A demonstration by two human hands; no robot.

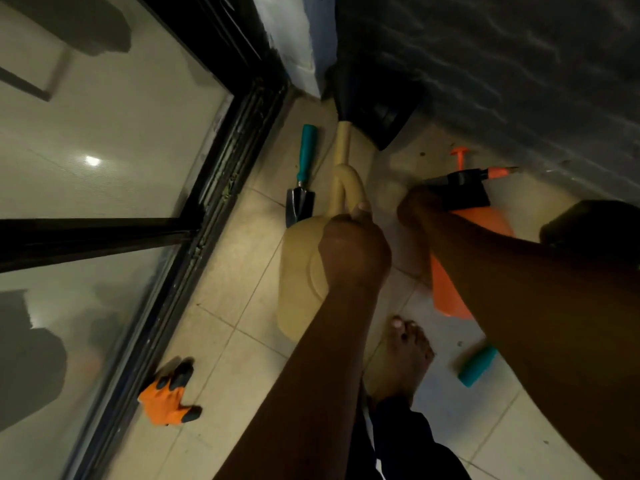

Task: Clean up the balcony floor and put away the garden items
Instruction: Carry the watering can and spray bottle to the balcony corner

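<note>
Evidently both hands carry items clear of the tiled floor (221,344) for putting away: the left hand (353,251) curls its grip round the tan watering can (299,271) handle, spout pointing to twelve o'clock; the right hand (415,206) clasps the orange sprayer (485,220) neck (nozzle toward two o'clock).

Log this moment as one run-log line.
left hand: grips can handle | right hand: grips sprayer | floor: trowel, glove
</note>
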